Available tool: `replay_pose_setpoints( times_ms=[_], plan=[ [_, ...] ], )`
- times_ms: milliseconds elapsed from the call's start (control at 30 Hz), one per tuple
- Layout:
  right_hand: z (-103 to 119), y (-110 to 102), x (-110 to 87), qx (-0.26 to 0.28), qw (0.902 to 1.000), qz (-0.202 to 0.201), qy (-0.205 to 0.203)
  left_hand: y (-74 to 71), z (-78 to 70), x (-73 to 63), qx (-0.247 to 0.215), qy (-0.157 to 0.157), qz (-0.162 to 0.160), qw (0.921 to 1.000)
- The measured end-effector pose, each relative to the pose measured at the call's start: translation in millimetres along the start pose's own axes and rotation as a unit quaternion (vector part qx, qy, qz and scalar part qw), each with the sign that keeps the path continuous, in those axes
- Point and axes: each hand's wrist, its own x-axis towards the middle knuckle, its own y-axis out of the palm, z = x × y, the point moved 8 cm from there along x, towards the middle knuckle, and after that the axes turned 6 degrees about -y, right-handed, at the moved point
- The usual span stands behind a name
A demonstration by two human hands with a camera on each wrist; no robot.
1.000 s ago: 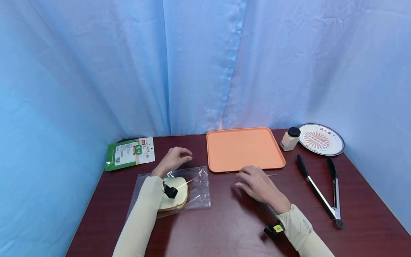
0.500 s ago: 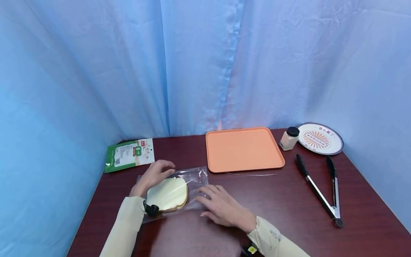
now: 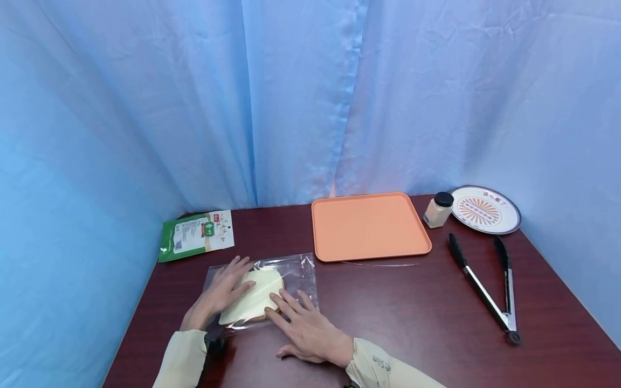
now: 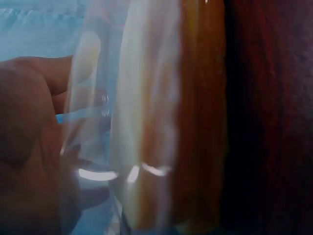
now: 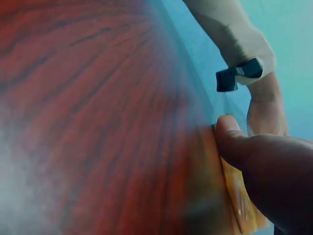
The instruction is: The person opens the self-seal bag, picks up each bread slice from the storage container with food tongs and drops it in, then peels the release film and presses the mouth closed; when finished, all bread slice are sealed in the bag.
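Observation:
Sliced bread lies inside a clear plastic bag on the left part of the table. My left hand lies over the bag's left side, fingers extended along the bread's edge. At the bread's right side, my right hand has its fingers spread, with the fingertips on the bag at the crust. The left wrist view shows the stacked bread edge-on through shiny plastic, with the left palm beside it. In the right wrist view, the right thumb overlaps part of the brown crust.
Behind the bag stands an orange tray, with a thin clear strip along its front. Right of it are a black-lidded jar, a patterned plate and spread tongs. A green-and-white packet lies back left.
My right hand has moved left from beside the thin strip onto the bag. My left hand has drawn back leftward and lowered onto the bag. The bread has shifted slightly toward me.

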Motion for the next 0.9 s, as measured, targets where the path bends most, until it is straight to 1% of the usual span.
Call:
replay_pose_setpoints(
  times_ms=[100, 200, 367, 500, 733, 900],
  plan=[
    [-0.3, 4.7, -0.9, -0.005, 1.0000, 0.005, 0.004, 3.9, 3.3, -5.3, 0.001, -0.014, 0.017, 0.9997],
    [-1.6, 8.1, -1.7, -0.002, 1.0000, 0.008, 0.005, 6.7, 6.5, -10.6, 0.002, -0.029, 0.027, 0.9992],
    [-6.4, 11.3, -2.3, 0.002, 0.9999, 0.010, 0.007, 9.2, 9.0, -19.6, 0.001, -0.048, 0.035, 0.9982],
    [-12.1, 11.2, -2.3, 0.015, 0.9998, 0.005, 0.008, 10.5, 10.4, -27.1, -0.005, -0.066, 0.042, 0.9969],
    [-24.7, 11.1, -1.0, 0.067, 0.9976, -0.003, 0.018, 15.3, 10.8, -41.6, 0.004, -0.113, 0.058, 0.9920],
    [-32.7, 11.5, 1.0, 0.098, 0.9949, -0.001, 0.025, 17.3, 9.1, -51.4, 0.008, -0.132, 0.064, 0.9892]
  ],
)
